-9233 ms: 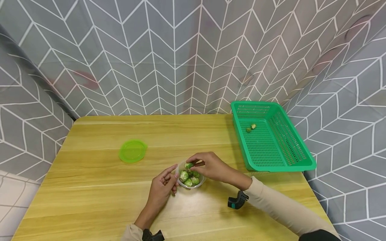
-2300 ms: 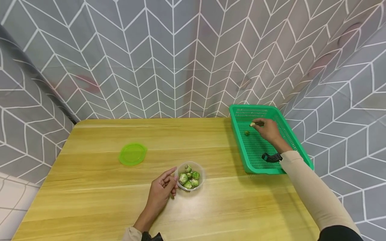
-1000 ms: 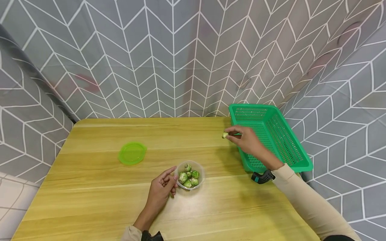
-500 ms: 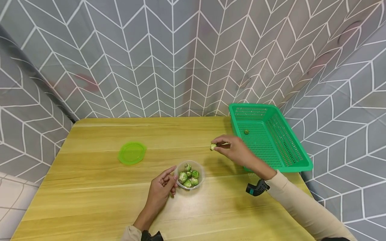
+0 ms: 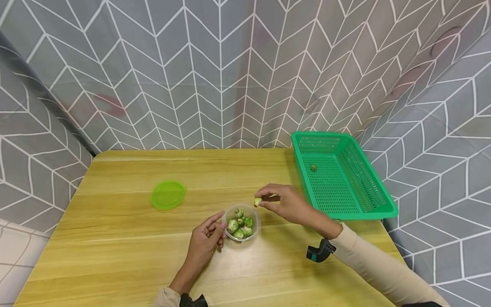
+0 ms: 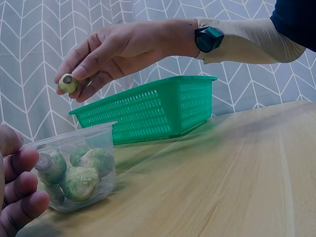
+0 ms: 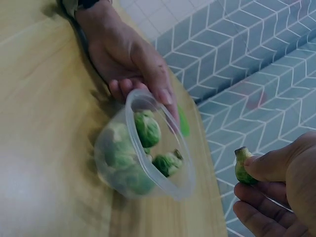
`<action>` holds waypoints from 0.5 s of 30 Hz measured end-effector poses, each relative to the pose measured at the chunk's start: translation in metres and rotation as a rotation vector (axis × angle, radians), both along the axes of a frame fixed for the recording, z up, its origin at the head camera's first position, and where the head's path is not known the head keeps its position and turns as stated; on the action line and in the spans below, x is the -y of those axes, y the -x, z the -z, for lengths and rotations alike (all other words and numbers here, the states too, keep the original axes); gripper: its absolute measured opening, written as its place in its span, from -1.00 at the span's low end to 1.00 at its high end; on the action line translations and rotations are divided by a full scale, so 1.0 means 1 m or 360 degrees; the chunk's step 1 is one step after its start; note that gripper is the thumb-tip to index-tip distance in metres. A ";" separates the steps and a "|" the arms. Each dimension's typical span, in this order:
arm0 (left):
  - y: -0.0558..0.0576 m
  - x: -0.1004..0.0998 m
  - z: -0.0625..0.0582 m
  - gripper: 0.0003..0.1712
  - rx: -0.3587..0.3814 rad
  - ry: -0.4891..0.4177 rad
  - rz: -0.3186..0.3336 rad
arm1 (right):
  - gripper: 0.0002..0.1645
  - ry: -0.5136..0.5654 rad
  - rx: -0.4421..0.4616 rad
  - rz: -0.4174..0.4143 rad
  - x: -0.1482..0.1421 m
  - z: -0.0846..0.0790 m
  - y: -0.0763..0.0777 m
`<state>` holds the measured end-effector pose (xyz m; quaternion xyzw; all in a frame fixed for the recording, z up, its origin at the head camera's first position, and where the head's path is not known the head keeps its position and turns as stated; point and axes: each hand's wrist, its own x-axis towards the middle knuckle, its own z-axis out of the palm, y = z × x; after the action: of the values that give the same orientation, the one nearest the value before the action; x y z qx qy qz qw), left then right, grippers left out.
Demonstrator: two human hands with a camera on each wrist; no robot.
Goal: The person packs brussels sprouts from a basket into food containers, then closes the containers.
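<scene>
Between thumb and fingertips, my right hand [image 5: 287,204] pinches a small Brussels sprout [image 5: 258,201], just beyond the upper right rim of a clear plastic container [image 5: 256,230]. The sprout's cut stem end faces the camera in the left wrist view. Several Brussels sprouts [image 7: 148,129] lie inside the container, which stands on the table. At its left side, my left hand [image 5: 204,241] holds the rim with thumb and index finger, the other fingers curled below. One more sprout [image 5: 313,168] lies in the green basket [image 5: 350,215] at the right.
A translucent green lid [image 5: 168,195] lies flat on the wooden table [image 5: 126,256], left of the container. The basket's tall slotted walls stand at the table's right edge. Patterned grey curtains [image 5: 215,76] hang behind and at both sides.
My right hand has taken a sprout out of the basket and carried it left and toward me, up to the container. One sprout stays in the basket. My left hand keeps its place.
</scene>
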<state>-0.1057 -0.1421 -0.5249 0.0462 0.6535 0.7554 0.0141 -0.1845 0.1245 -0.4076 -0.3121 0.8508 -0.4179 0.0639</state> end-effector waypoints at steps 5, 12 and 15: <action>0.000 0.000 -0.001 -0.47 -0.0030 0.0008 0.0020 | -0.77 -0.0006 0.0055 -0.0027 0.007 0.006 -0.006; 0.000 0.000 -0.001 -0.48 -0.0002 0.0006 -0.0006 | -0.74 0.0034 0.0139 -0.0108 0.020 0.014 -0.013; 0.000 -0.001 -0.001 -0.49 0.0010 0.0001 -0.0003 | -0.72 0.0026 0.0157 -0.0141 0.025 0.016 -0.016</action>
<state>-0.1060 -0.1416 -0.5238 0.0432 0.6537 0.7553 0.0155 -0.1684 0.0999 -0.4236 -0.3289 0.8285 -0.4366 0.1217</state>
